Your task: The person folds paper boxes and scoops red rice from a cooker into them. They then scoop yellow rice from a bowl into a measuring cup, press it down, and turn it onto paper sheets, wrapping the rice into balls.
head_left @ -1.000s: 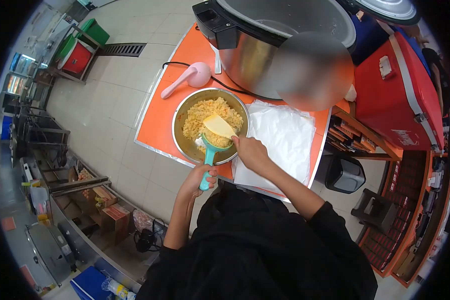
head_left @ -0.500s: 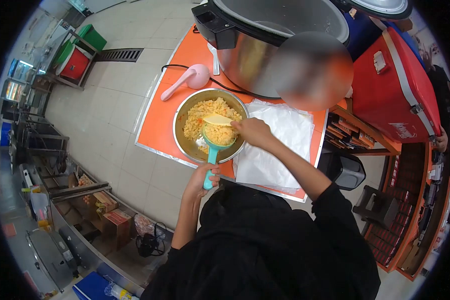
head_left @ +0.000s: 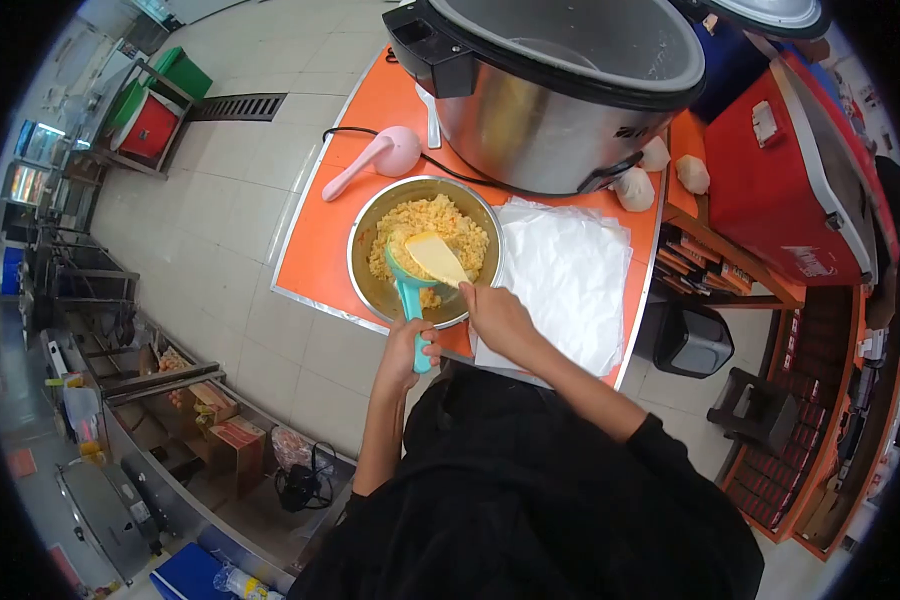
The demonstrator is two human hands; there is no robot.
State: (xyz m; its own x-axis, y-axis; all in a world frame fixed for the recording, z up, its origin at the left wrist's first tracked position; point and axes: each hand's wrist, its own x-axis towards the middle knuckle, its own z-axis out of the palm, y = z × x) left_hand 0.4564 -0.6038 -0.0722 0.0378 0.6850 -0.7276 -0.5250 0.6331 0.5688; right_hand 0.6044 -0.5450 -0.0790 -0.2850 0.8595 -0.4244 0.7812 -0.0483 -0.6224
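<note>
A steel bowl [head_left: 358, 262] of yellow rice [head_left: 457, 222] stands on the orange table near its front edge. My left hand [head_left: 406, 348] is wrapped round the handle of a turquoise scoop [head_left: 411, 300], whose cup is in the bowl. In my right hand [head_left: 498, 317] is the handle end of a pale yellow paddle [head_left: 436, 258]; its blade lies over the scoop's cup and hides part of it. White sheets [head_left: 560, 285] lie right of the bowl, partly under my right forearm.
Behind the bowl stands a large open cooker [head_left: 540, 125], its black cord on the table. A pink ladle [head_left: 394, 152] and a white spoon [head_left: 431, 118] lie behind the bowl. At the right are a red cooler [head_left: 785, 190], round wrapped items [head_left: 634, 189] and a person's dark-clothed arm.
The scoop's cup has moved left and tilted, and the paddle blade has swung down over it. My right hand is slightly lower. The cooler's lid has shifted.
</note>
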